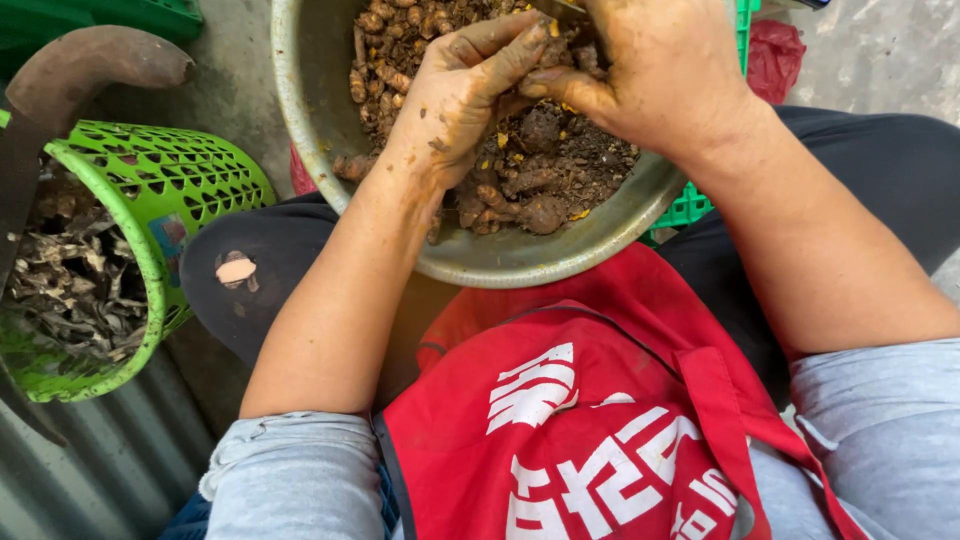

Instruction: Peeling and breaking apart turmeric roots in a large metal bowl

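Both hands: left hand (pixel 455 95) | right hand (pixel 655 70) | in root-filled metal bowl (pixel 300 90)

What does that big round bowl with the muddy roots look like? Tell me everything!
The bowl is round, dull grey metal, worn and smeared with dirt. It rests on the person's lap, over dark trousers and a red apron. Knobbly brown roots and soil fill it. The left hand and right hand, both muddy, work inside it. Its top edge is out of view.

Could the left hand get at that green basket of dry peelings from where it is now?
Probably yes. The left hand is in the metal bowl among muddy roots, and the green basket stands just beside the bowl on that same side, open-topped, with nothing between them but the bowl's rim.
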